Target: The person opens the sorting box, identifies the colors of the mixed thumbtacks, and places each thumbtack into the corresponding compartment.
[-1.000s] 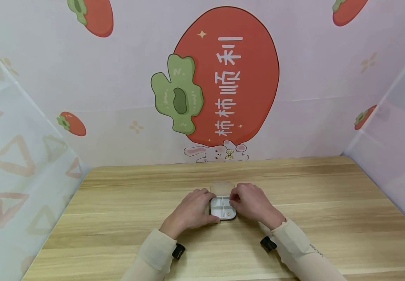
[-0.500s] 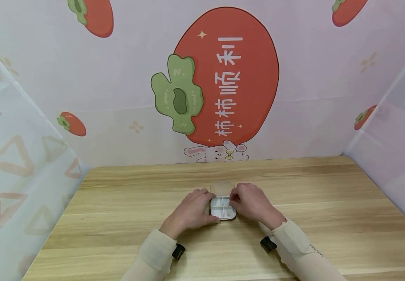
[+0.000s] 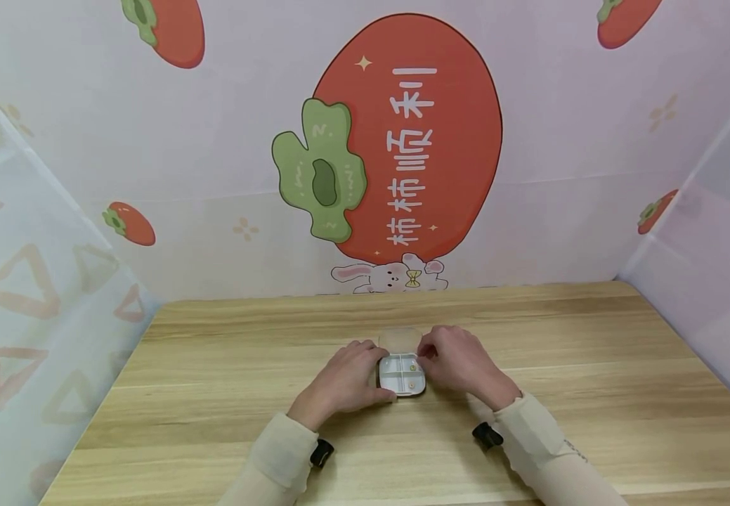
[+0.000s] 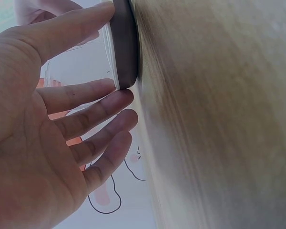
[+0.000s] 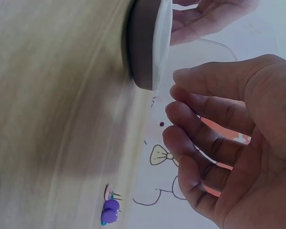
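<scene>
A small white pill box [image 3: 393, 383] with several compartments lies on the table, its clear lid [image 3: 400, 341] tipped back at the far side. My left hand [image 3: 347, 379] grips the box from the left, thumb at the near edge and fingertips at the far corner. One tiny item [image 3: 412, 367] sits in the far right compartment and another small item [image 3: 412, 385] in the near right one. Just off the box's right edge is my right hand [image 3: 457, 360], fingers loosely bent, with nothing visible between thumb and fingertips in the right wrist view.
In the right wrist view, small purple pieces [image 5: 110, 211] and a pink piece [image 5: 108, 192] with thin pins lie on the wooden table [image 3: 213, 393] beyond the box. A printed cloth wall [image 3: 561, 232] rises behind the table's far edge.
My right hand has drawn back slightly to the right from the far right compartment, where a tiny item now shows. My left hand and the box have stayed put.
</scene>
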`<state>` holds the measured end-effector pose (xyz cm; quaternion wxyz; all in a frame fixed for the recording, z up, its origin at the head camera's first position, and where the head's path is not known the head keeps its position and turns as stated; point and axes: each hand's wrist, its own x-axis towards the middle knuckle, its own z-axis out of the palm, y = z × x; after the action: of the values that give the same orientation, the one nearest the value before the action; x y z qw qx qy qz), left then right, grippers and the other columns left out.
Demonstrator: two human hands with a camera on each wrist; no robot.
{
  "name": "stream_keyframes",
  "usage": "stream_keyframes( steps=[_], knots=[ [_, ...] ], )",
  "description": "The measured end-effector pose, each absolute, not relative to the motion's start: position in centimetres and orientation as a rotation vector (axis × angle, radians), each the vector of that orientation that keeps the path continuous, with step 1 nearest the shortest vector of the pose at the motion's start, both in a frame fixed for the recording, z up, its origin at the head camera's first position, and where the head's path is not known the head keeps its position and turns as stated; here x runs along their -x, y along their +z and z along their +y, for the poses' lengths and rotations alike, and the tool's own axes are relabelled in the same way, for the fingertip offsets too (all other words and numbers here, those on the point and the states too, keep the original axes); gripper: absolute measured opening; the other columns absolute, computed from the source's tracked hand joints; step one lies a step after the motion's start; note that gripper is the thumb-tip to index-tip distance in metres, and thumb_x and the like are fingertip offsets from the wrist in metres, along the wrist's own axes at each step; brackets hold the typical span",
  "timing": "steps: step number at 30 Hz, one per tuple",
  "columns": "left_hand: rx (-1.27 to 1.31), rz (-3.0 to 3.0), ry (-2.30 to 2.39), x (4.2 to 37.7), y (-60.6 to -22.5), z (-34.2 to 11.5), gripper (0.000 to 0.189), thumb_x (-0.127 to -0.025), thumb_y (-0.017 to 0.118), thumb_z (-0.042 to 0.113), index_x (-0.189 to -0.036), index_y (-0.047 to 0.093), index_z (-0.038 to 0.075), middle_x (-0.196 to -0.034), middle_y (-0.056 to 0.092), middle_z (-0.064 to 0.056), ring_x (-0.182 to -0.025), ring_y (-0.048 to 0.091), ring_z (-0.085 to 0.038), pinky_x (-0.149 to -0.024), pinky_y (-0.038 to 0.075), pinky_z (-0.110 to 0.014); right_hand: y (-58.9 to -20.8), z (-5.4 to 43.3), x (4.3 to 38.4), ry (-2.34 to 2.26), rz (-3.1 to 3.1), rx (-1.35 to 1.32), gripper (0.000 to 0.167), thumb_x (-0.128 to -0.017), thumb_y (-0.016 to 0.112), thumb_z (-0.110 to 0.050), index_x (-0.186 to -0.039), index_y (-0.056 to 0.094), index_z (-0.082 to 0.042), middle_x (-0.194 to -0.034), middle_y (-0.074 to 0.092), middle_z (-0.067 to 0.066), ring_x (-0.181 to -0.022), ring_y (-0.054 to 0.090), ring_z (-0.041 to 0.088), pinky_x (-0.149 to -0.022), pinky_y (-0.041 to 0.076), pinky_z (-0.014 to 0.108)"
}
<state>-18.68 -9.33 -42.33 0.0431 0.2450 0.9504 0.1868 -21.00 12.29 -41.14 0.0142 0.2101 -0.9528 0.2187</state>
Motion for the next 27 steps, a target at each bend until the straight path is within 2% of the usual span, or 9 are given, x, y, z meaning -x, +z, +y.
stream_keyframes(
  steps=[6,27],
  knots=[
    [-0.748,2.912,0.577,18.69,-42.32,-9.33,0.067,-0.080,0.086,0.043,-0.129,0.065,0.003,-0.122,0.064,-0.007,-0.112,0.057,-0.023,-0.103,0.044,-0.042,-40.91,12.83,21.22,0.691,-2.974,-0.647,0.009,-0.084,0.078,-0.008,-0.080,0.076,-0.016,-0.077,0.062,-0.008,-0.071,0.054,0.012,-0.068,0.049,0.033],
    [-0.737,2.914,0.592,18.67,-42.39,-9.30,0.067,-0.080,0.087,0.042,-0.129,0.065,0.002,-0.122,0.064,-0.008,-0.112,0.058,-0.025,-0.102,0.045,-0.044,-40.51,13.19,21.28,0.705,-2.985,-0.621,0.006,-0.084,0.081,-0.011,-0.083,0.077,-0.015,-0.079,0.063,-0.007,-0.072,0.054,0.012,-0.069,0.049,0.032]
  ],
)
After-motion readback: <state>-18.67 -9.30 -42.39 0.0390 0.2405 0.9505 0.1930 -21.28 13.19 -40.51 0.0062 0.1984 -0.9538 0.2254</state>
